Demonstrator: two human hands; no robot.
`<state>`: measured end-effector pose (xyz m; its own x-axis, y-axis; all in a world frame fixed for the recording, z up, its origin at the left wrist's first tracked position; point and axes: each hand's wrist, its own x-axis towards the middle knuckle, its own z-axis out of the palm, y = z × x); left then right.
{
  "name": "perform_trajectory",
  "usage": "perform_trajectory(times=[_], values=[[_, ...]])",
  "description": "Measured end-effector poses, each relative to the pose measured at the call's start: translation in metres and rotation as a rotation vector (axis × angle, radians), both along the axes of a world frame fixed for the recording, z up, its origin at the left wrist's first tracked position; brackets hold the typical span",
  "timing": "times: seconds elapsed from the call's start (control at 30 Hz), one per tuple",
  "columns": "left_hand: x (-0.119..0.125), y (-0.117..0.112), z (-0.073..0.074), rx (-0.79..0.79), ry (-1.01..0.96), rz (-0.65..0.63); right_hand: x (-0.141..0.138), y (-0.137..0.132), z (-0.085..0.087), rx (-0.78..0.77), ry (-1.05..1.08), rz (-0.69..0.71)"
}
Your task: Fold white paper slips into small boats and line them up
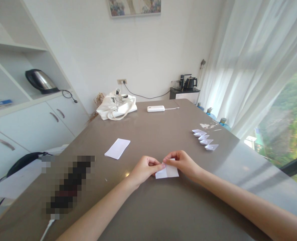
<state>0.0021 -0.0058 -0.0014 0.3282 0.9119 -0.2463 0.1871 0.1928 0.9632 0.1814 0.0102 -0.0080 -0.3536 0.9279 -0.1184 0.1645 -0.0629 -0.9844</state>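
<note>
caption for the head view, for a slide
Left hand and right hand pinch a folded paper on the table, a row of small folded pieces to the right.

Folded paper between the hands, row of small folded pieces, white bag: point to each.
folded paper [169, 172]: head view, bare lower face.
row of small folded pieces [203, 137]: head view, middle piece.
white bag [118, 106]: head view, front side.

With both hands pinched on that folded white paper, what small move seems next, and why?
Probably press the crease flat. The left hand and right hand meet fingertip to fingertip at the top edge of the folded paper, which lies on the table and looks simpler than the five folded shapes lined up to the right.
</note>
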Motion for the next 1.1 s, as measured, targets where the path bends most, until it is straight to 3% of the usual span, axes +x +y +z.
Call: perform_trajectory(times=[0.53,0.83,1.1], values=[[0.0019,-0.0002,0.0011,0.021,0.02,-0.014,-0.0013,0.0013,-0.0027,0.011,0.009,-0.014],[-0.004,0.0026,0.004,0.207,0.2,-0.105,-0.0024,0.0005,0.0008,0.106,-0.077,0.006],[0.0004,-0.0015,0.0052,0.307,0.239,-0.051,-0.0011,0.0028,0.0,0.16,-0.118,0.006]])
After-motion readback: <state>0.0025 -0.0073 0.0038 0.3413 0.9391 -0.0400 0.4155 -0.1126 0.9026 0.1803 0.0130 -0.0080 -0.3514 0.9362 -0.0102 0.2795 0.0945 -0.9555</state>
